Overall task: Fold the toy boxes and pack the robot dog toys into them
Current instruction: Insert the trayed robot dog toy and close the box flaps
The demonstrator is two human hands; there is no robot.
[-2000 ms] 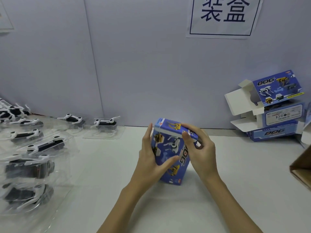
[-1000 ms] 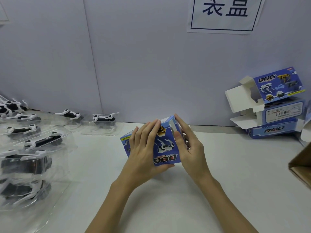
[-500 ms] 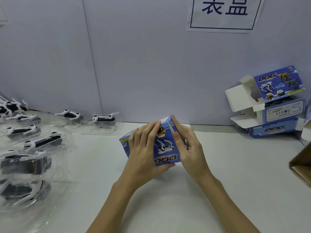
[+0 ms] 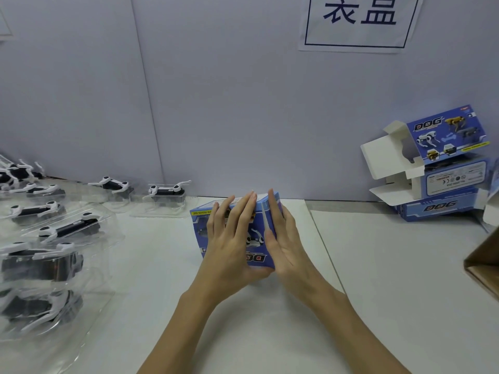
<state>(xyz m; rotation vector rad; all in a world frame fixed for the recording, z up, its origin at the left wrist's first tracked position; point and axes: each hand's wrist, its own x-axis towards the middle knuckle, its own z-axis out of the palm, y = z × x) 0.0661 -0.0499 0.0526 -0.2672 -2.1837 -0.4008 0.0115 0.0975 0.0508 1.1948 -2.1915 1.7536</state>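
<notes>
Your left hand (image 4: 229,244) and right hand (image 4: 283,238) both lie flat, fingers straight, pressing the blue toy box (image 4: 256,233) at mid-table (robot dog toys (image 4: 67,225) wait off left).

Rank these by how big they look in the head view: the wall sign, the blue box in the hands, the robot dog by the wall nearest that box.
1. wall sign, though cropped at the top
2. blue box, partly covered by the hands
3. robot dog

Closed blue toy box (image 4: 255,240) on white table, clear-packed robot dog toys (image 4: 67,226) at left.
</notes>
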